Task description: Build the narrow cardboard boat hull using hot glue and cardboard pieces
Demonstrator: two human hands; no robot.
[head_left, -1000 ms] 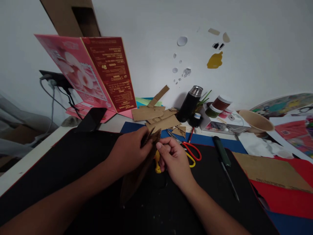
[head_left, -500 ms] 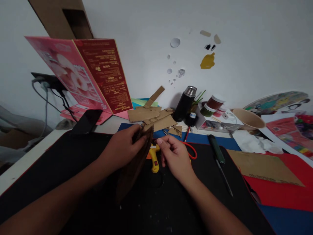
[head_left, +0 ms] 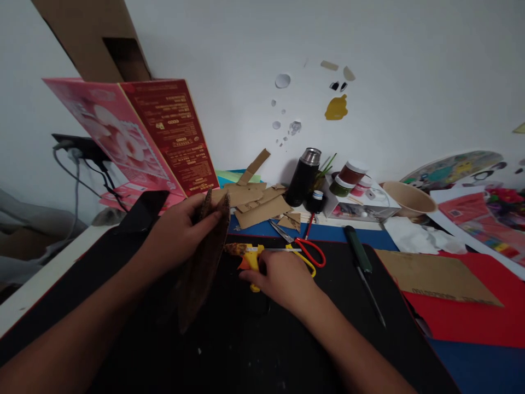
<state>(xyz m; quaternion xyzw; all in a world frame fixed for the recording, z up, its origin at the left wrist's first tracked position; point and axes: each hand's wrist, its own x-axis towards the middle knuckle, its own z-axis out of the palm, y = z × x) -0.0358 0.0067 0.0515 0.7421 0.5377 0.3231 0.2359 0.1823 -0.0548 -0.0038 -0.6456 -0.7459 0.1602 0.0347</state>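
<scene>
While the left hand [head_left: 176,224] pinches a folded cardboard piece [head_left: 205,268] between thumb and fingers, its pointed ends up, the right hand [head_left: 285,279] lies at the yellow glue gun [head_left: 253,257] — thumb across the handle, though I cannot tell whether the fingers have closed around it. The gun sits over the black mat [head_left: 328,339], just right of the cardboard — red-handled scissors [head_left: 301,241] lie beyond the right hand.

The left forearm [head_left: 106,306] and right forearm [head_left: 344,345] are left bare, each smoothly tapered. The left grip [head_left: 176,224] and right grip [head_left: 283,279] are likewise uncovered; rounded thumbs [head_left: 207,223] are shown, the fingers [head_left: 194,203] partly hidden.
</scene>
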